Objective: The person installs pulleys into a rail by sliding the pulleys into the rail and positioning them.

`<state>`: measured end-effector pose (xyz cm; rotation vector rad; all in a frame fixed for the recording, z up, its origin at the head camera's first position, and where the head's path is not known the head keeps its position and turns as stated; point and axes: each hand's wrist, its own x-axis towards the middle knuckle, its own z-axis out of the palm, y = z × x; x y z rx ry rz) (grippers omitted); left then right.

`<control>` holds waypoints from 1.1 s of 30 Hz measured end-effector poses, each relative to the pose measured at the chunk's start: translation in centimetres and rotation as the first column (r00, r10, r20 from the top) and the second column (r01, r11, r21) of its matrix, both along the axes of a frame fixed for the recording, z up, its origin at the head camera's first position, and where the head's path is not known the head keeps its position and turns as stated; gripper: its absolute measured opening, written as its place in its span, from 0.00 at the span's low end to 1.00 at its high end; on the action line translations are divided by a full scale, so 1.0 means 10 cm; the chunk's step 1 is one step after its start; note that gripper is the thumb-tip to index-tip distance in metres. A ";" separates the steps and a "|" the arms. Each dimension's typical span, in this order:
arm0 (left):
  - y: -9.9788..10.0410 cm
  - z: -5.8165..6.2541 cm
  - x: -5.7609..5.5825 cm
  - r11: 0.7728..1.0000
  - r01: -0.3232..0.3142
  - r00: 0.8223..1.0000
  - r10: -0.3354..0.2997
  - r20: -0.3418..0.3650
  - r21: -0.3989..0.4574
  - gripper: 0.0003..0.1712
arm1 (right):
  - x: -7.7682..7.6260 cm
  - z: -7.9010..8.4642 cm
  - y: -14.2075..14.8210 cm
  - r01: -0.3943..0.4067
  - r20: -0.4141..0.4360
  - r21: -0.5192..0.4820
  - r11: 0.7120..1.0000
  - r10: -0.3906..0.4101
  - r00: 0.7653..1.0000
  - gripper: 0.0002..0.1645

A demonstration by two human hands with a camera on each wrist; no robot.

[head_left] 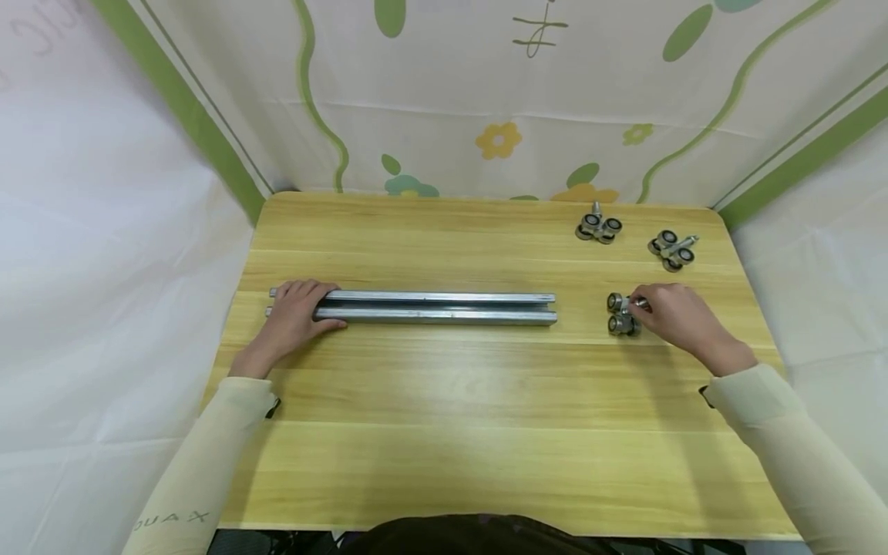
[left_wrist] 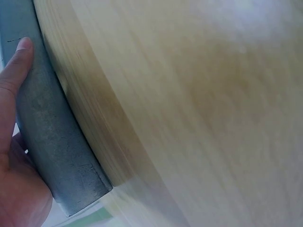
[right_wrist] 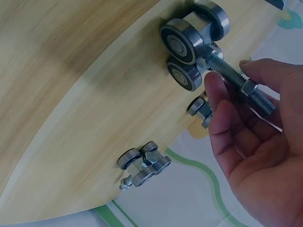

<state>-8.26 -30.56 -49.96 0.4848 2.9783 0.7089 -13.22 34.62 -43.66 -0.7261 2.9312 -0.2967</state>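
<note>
A straight metal C-channel rail (head_left: pixel 444 314) lies across the table, its slot facing up. My left hand (head_left: pixel 291 314) grips it near its left end, thumb along the near side and fingers over the far side. In the left wrist view the thumb presses flat on the grey rail (left_wrist: pixel 61 127). At the rail's right, apart from it, my right hand (head_left: pixel 676 314) pinches the bolt of a roller trolley (head_left: pixel 615 324). The right wrist view shows this trolley's wheels (right_wrist: pixel 180 41) and its threaded bolt with a nut, between thumb and fingers.
Two more roller trolleys, one (head_left: pixel 599 228) at the back edge and another (head_left: pixel 671 251) farther right, rest on the wooden table (head_left: pixel 444 462). White printed cloth (head_left: pixel 430 85) hangs behind the table and along both sides.
</note>
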 end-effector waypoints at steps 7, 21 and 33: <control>-0.01 0.00 0.01 1.000 -0.010 1.000 0.010 0.011 -0.008 0.39 | -0.01 0.00 -0.06 0.021 -0.019 -0.003 1.000 -0.021 1.000 0.11; 0.00 -0.01 0.00 1.000 -0.011 1.000 0.011 0.008 -0.007 0.39 | -0.05 0.04 -0.13 0.048 0.084 0.041 0.998 -0.052 0.995 0.11; 0.01 0.02 0.01 1.000 -0.012 1.000 0.012 0.011 -0.003 0.39 | -0.05 0.05 -0.13 0.056 0.099 0.013 0.998 -0.057 0.993 0.11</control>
